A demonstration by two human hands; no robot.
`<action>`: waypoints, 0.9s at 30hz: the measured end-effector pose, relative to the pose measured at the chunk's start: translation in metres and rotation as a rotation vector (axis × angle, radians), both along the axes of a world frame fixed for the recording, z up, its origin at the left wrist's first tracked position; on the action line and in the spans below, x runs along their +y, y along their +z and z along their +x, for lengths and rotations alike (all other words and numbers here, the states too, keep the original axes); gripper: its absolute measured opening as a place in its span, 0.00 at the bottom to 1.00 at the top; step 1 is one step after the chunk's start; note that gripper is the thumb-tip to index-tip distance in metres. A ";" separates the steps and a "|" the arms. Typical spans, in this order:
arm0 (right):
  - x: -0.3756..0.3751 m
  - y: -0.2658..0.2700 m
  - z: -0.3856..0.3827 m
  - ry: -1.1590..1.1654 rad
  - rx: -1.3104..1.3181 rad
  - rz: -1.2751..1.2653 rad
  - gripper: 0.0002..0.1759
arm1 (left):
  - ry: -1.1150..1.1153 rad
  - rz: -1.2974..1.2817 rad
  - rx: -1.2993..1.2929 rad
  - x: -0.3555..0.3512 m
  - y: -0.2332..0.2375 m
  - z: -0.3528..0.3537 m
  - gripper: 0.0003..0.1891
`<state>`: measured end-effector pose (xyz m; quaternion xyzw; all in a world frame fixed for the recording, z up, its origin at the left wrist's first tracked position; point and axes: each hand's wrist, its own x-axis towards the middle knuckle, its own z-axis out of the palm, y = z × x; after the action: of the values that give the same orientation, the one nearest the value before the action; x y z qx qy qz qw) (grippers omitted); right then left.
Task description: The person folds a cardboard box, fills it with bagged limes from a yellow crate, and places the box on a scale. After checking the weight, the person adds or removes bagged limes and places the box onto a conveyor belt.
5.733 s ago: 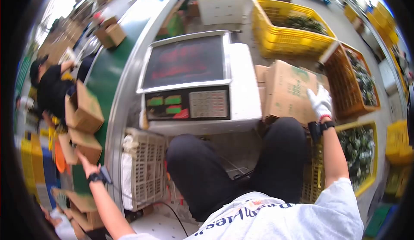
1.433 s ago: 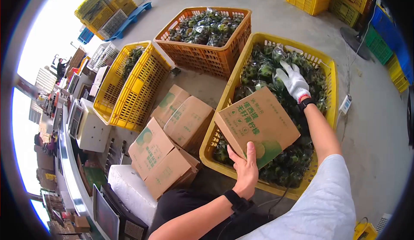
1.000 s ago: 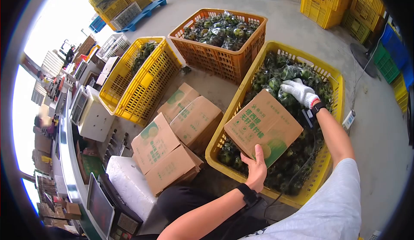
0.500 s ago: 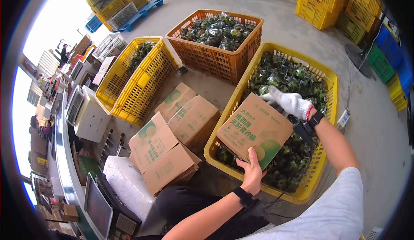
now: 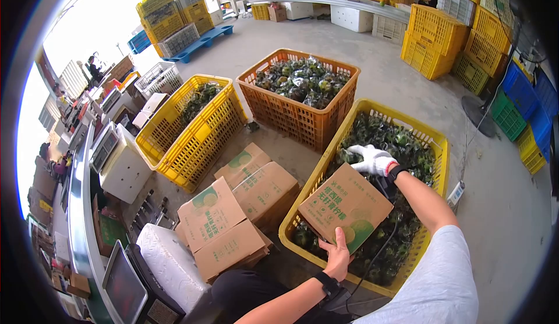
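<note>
Carton (image 5: 349, 204) is held right of frame centre, above yellow crate (image 5: 443, 170); printed face turned to camera, one corner toward frame top, long axis unclear. Lower edge is gripped by left hand (image 5: 336, 261); right hand (image 5: 374, 161) half-open, hold unclear.

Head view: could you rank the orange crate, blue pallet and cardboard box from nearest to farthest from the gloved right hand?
1. Cardboard box: right beside the gloved right hand, held in the left hand.
2. Orange crate: ahead, to the left.
3. Blue pallet: far off, upper left.
</note>
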<state>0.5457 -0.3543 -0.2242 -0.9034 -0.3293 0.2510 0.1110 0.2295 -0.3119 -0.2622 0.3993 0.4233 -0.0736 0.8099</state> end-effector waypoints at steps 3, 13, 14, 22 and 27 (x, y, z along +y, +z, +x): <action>-0.012 0.035 -0.040 -0.047 0.483 0.199 0.45 | 0.063 -0.048 0.015 0.002 0.016 0.004 0.55; -0.031 0.132 -0.124 -0.252 0.670 0.377 0.37 | 0.098 -0.469 -0.247 0.022 0.073 -0.047 0.39; -0.026 0.159 -0.140 0.012 0.598 0.511 0.37 | 0.070 -0.551 -0.347 0.028 0.086 -0.060 0.40; 0.120 0.308 -0.309 0.876 0.082 0.525 0.47 | 0.302 -0.240 -0.867 0.124 0.107 -0.164 0.47; 0.259 0.311 -0.428 1.469 -0.106 0.835 0.36 | 0.772 0.058 -0.963 0.217 0.114 -0.273 0.39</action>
<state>0.1178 -0.0958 0.0871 -0.3552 -0.9034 0.0743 0.2286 -0.0435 -0.0946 -0.1477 0.2274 0.1258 0.4250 0.8671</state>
